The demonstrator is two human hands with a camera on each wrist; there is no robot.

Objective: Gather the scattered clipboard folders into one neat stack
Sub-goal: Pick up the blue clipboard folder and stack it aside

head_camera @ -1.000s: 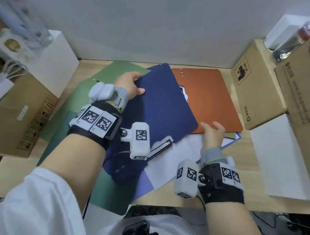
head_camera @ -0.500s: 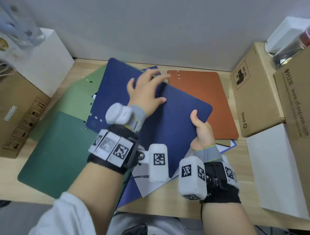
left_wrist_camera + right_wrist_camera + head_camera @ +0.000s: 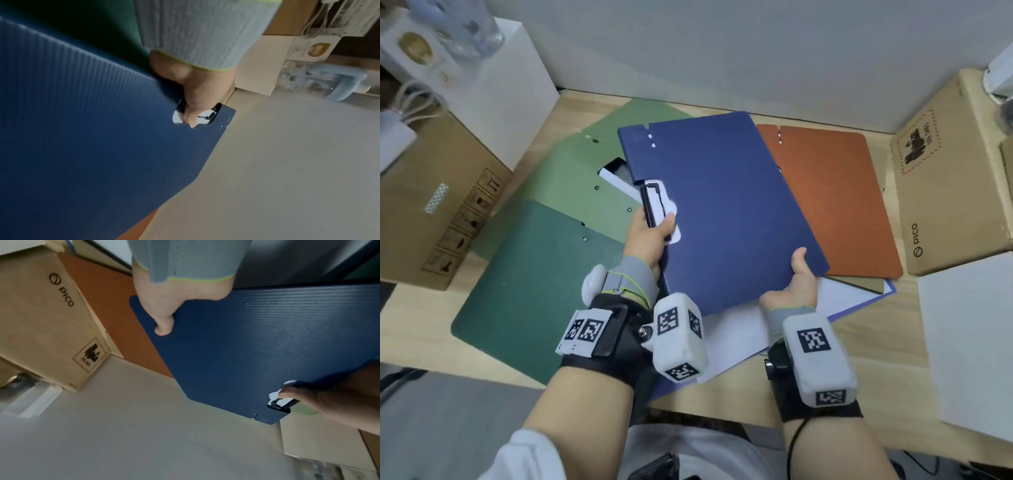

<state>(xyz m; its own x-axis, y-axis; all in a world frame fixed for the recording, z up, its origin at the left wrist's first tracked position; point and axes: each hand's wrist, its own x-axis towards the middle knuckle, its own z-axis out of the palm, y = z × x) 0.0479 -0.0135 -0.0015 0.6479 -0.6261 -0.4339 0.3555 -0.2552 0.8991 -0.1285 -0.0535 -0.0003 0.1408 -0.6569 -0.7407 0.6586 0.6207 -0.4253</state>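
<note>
A navy blue clipboard folder [image 3: 722,205] [image 3: 82,146] [image 3: 257,340] is held closed above the desk between both hands. My left hand [image 3: 650,233] [image 3: 193,97] grips its left edge at the clip cut-out, thumb on the white paper there. My right hand [image 3: 799,277] [image 3: 164,311] pinches the near right corner, thumb on top. Under it lie an orange folder [image 3: 835,198] [image 3: 107,301], a light green folder [image 3: 585,178], a dark green folder [image 3: 534,291], and an open blue folder with white sheets [image 3: 739,335].
Cardboard boxes stand at the right [image 3: 948,185] [image 3: 47,318] and at the left [image 3: 431,205]. A white box [image 3: 510,85] sits at the back left, a white sheet [image 3: 969,342] at the right. A grey wall closes the desk's far side.
The navy folder has been closed and lifted. My left hand slid from its top surface to the clip cut-out on the left edge. My right hand stays on the near corner.
</note>
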